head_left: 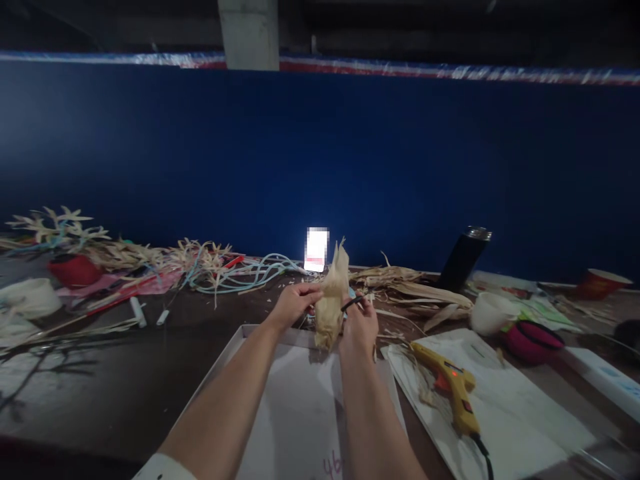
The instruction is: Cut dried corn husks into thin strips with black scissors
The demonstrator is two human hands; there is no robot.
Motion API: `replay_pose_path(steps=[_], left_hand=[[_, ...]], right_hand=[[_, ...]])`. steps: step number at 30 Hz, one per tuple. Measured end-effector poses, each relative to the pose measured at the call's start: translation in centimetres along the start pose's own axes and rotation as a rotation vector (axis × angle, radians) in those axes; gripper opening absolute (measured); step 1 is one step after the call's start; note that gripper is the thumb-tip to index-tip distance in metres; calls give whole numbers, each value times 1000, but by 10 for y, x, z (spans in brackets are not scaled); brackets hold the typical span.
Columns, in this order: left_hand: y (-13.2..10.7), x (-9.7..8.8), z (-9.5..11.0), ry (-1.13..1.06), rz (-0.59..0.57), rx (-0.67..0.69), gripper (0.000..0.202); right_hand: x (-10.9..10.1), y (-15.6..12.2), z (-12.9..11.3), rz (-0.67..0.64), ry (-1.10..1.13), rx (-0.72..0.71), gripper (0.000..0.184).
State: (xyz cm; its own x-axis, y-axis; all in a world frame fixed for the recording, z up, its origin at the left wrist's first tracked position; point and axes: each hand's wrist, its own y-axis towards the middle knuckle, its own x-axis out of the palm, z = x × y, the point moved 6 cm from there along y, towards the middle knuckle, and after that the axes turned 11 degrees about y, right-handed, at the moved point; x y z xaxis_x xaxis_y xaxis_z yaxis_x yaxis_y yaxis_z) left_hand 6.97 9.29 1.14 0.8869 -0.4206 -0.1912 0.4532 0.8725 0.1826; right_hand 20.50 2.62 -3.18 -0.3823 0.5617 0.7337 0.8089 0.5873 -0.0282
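Table point(175, 373): dark, crowded along the far edge; a careless sweep could snag loose stems.

Tray point(295, 407): white, beneath the forearms; likely to slide if an arm leans on its rim.

White sheet point(530, 420): right of the tray, under the glue gun; a bump could shift both.

Dried husks point(410, 287): loose heap beyond the right hand; a dropped piece might get lost among them.

Bottle point(460, 260): black, seemingly tilted; could topple if the heap is dragged against it.

Glue gun point(453, 377): yellow, lamp lit red, presumably hot; nozzle towards loose strips near the right forearm. A rightward reach or a tugged cord point(484, 453) could bring scorching or a burn.

Husk point(333, 300): pale, upright, held between the hands over the tray's far edge; thin, probably brittle, liable to split under uneven pull.

Left hand point(295, 303): pinching the husk's left side; too hard a squeeze might crease it.

Right hand point(361, 323): fingers closed about a slim dark tool point(352, 303) at the husk's right side; its working end cannot be made out. A slip might tear the husk or nick the opposite fingers.
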Motion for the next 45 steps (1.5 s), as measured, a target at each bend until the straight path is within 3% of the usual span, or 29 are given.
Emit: replay_pose_path(steps=[6,13,17,25,28,34,39,45], left_hand=[[-2,3,2,-68,-68,53,47],[-3,4,-1,-134,-167,8,60],[-4,7,0,-177,-206,6,61],[3,-11,-7,-43,116,-25,38],[3,-11,-4,-52,118,19,35],[3,1,-8,-188,-43,-41,38],[9,-11,-19,-230,127,-54,33],[12,-19,-16,-360,221,-5,31]], right_hand=[[5,-5,-3,-35,3,41,44],[20,-10,-2,-208,-8,130,48],[21,-15,-4,-224,-66,192,47],[20,-17,-10,-186,-217,127,45],[19,-16,-7,-220,-213,138,46],[23,-16,2,-321,-255,184,42],[30,-21,7,-399,-277,214,40],[27,-22,2,-340,-258,203,42]])
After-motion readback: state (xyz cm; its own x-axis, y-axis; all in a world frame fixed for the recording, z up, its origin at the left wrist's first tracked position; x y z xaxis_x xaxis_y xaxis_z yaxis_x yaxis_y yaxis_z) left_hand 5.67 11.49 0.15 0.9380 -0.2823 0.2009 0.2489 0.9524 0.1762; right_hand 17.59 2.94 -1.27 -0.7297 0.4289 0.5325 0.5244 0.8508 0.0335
